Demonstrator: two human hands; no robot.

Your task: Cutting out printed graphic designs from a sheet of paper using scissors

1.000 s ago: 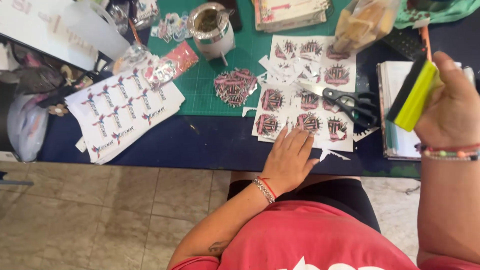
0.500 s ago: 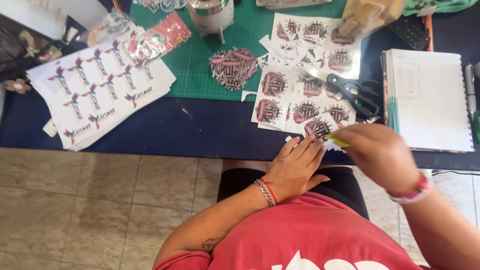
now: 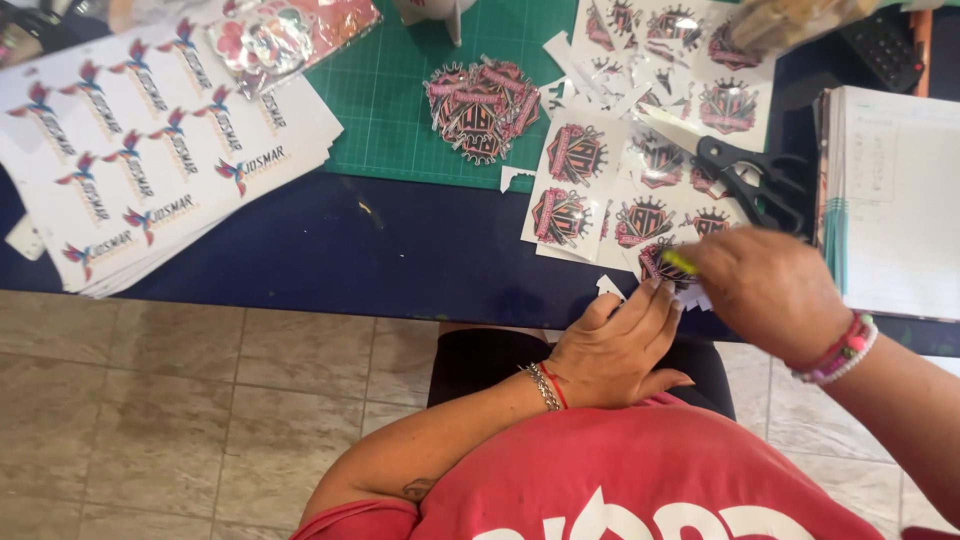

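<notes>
My left hand [image 3: 615, 345] lies at the front edge of the dark blue table [image 3: 400, 250], fingers stretched flat with the tips touching a pink-and-black crown sticker [image 3: 655, 262], thumb held apart. My right hand [image 3: 770, 290] is just to the right, closed around a yellow-green cutter [image 3: 680, 262] whose tip meets that same sticker. The sticker belongs to a white sheet of printed stickers [image 3: 580, 190] that spreads up the table. Small white paper scraps [image 3: 610, 285] hang at the edge.
Black scissors [image 3: 750, 180] lie on the sticker sheets. A pile of cut stickers [image 3: 480, 105] sits on a green cutting mat [image 3: 390, 100]. White sheets with bird logos [image 3: 130, 150] lie left, a notebook [image 3: 895, 200] right. Tiled floor [image 3: 200, 420] below.
My right hand came down from the right with the yellow-green cutter to the sticker at the table edge. My left hand slid back to that edge. The view moved closer.
</notes>
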